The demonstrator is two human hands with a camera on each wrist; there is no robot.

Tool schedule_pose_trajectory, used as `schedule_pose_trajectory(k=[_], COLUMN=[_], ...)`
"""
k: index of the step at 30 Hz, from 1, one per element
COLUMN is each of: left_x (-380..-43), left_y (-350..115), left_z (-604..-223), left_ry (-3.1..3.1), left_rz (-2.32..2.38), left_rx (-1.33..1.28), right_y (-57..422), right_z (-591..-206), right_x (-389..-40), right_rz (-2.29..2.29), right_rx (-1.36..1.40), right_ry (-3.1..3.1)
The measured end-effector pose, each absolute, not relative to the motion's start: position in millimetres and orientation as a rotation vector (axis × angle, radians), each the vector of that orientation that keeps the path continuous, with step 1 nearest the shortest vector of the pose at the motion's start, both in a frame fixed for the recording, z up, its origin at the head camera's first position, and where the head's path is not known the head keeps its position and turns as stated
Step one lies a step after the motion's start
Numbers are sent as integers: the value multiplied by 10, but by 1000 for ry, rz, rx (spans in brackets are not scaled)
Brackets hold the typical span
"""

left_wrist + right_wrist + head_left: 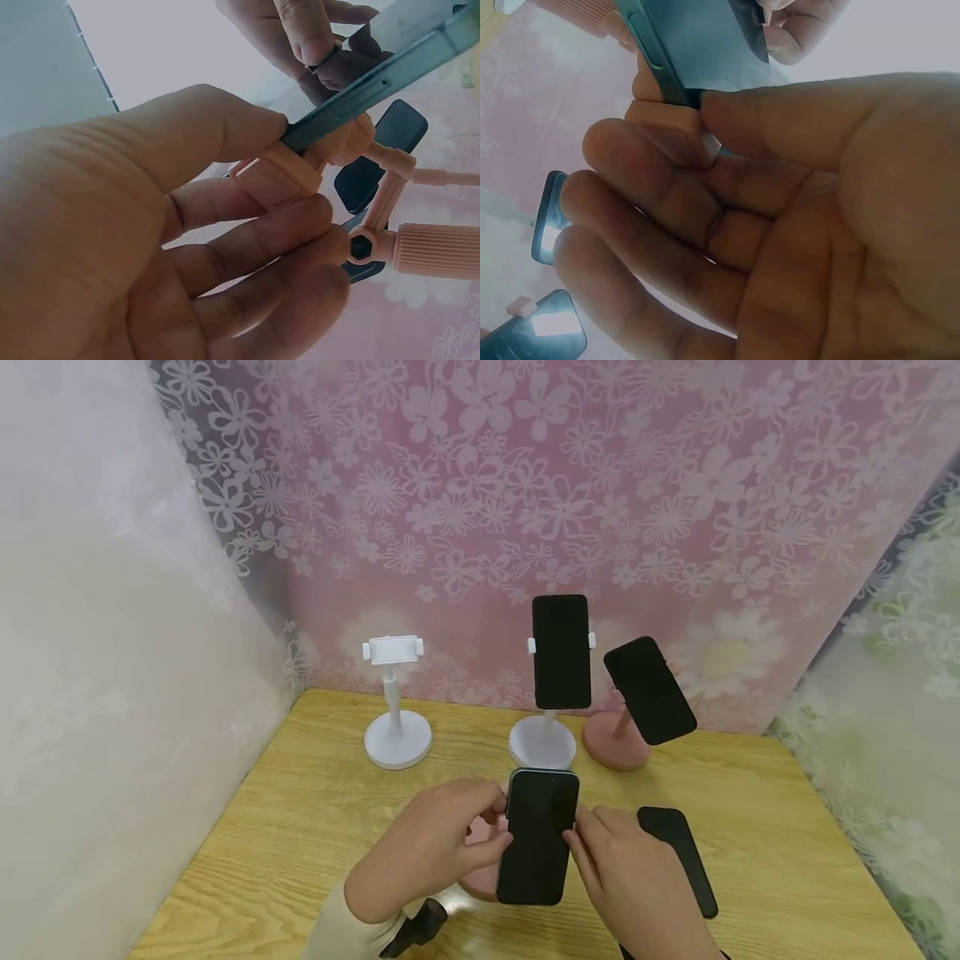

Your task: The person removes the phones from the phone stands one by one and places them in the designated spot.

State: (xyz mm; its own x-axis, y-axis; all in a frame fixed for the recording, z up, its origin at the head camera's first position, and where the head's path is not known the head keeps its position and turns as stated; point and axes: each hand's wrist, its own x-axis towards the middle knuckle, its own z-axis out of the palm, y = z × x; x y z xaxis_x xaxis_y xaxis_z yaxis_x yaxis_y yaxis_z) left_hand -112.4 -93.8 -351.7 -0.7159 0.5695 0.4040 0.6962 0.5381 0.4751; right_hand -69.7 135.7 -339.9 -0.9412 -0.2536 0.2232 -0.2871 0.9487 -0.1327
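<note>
A black-screened smartphone (pixel 536 843) stands near the front of the table, above the round base of a pink phone stand (pixel 480 883). My left hand (pixel 438 827) holds its left edge. In the left wrist view the thumb tip presses the phone's rim, while the fingers curl behind the stand's pink clamp (pixel 277 178). On the opposite edge my right hand (pixel 637 868) pinches phone and clamp, the thumb on the rim and the index finger against the clamp end (pixel 667 124). The stand's ribbed pink stem (pixel 439 250) shows behind the phone.
A white stand (pixel 397 742) with a bare clamp is at the back left. Behind my hands, another white stand (pixel 542 745) carries an upright phone (pixel 562 652); beside it a pink stand (pixel 615 745) carries a tilted phone (pixel 651 691). A black phone (pixel 682 856) lies right of my right hand.
</note>
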Motion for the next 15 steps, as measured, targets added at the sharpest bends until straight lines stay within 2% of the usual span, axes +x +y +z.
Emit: schedule_pose_trajectory(k=[15], left_x=[-1059], left_y=[-988], left_z=[-3480], left_ry=[-2606], left_rz=[-927], left_rx=[-1061], right_y=[1246], right_z=[-3401], right_x=[-616], right_rz=[172], right_rx=[367], right_ry=[-2847])
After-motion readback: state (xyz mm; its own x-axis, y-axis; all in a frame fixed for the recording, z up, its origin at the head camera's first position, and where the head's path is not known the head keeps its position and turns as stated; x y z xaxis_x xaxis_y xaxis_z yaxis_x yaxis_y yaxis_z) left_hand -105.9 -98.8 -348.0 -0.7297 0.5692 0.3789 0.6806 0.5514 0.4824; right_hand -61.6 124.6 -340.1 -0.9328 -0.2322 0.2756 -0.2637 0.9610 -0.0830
